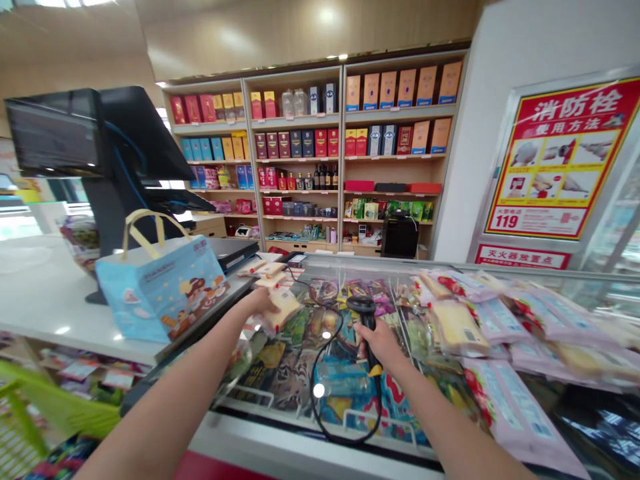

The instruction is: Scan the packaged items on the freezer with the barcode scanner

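My right hand (376, 343) is closed round the handle of a black barcode scanner (362, 307), whose cable loops down over the glass top. To the left, my left hand (257, 305) has its fingers on a packaged sandwich (284, 308), holding it above the glass. More light packages (270, 269) lie just beyond that hand. Right of the scanner, a pile of packaged bread (457, 325) and pink-and-white packs (505, 393) covers the glass.
A blue bag (150, 287) with yellow handles stands on the left counter (40, 280), beside a black monitor (53, 133). Coloured snack packs (295, 373) show beneath the glass. Shelves of boxes (295, 143) line the back. A green basket (55, 407) is at lower left.
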Available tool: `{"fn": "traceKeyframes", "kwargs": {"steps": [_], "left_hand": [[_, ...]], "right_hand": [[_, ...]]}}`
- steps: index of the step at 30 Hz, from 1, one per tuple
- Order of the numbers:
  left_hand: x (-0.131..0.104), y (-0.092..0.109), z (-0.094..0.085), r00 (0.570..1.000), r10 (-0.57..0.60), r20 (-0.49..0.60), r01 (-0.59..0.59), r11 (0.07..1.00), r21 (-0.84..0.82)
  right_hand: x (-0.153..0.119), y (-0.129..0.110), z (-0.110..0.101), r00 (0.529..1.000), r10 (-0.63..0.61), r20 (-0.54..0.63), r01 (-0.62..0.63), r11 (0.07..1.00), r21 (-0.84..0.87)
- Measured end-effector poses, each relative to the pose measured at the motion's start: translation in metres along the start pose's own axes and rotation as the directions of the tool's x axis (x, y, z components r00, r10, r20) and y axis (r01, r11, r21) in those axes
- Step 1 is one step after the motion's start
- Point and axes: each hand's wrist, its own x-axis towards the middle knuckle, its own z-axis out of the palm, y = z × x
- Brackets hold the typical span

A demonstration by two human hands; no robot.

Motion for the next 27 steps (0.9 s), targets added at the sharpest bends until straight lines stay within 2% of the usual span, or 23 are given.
{"fn": "traceKeyframes", "kwargs": {"steps": [3,6,8,11,13,17,27], "left_hand": [[-0.008,0.037,0.019,0.998,0.053,0.047,-0.044,0.984,-0.174],[-0.018,0.068,0.052,0.985,0.174,0.010,-0.151,0.883,-0.444],[-0.024,0.079,0.075,0.979,0.206,-0.006,-0.171,0.795,-0.582],[-0.030,0.080,0.097,0.977,0.215,-0.017,-0.166,0.696,-0.698],[-0.032,0.075,0.100,0.973,0.226,-0.037,-0.183,0.667,-0.723],[-0.035,0.066,0.092,0.964,0.260,-0.056,-0.214,0.637,-0.740],[-0.034,0.065,0.091,0.960,0.270,-0.068,-0.226,0.611,-0.759]], "right_hand": [[-0.003,-0.002,0.000,0.999,-0.019,0.043,0.017,0.998,0.054],[-0.005,-0.004,-0.001,0.996,-0.054,0.078,0.046,0.994,0.097],[-0.005,-0.005,-0.002,0.994,-0.062,0.092,0.052,0.993,0.106],[-0.007,-0.007,-0.004,0.991,-0.063,0.118,0.052,0.994,0.099],[-0.008,-0.008,-0.005,0.991,-0.064,0.115,0.054,0.995,0.085],[-0.012,-0.011,-0.004,0.993,-0.061,0.105,0.056,0.997,0.057],[-0.015,-0.011,-0.004,0.989,-0.064,0.136,0.056,0.997,0.057]]}}
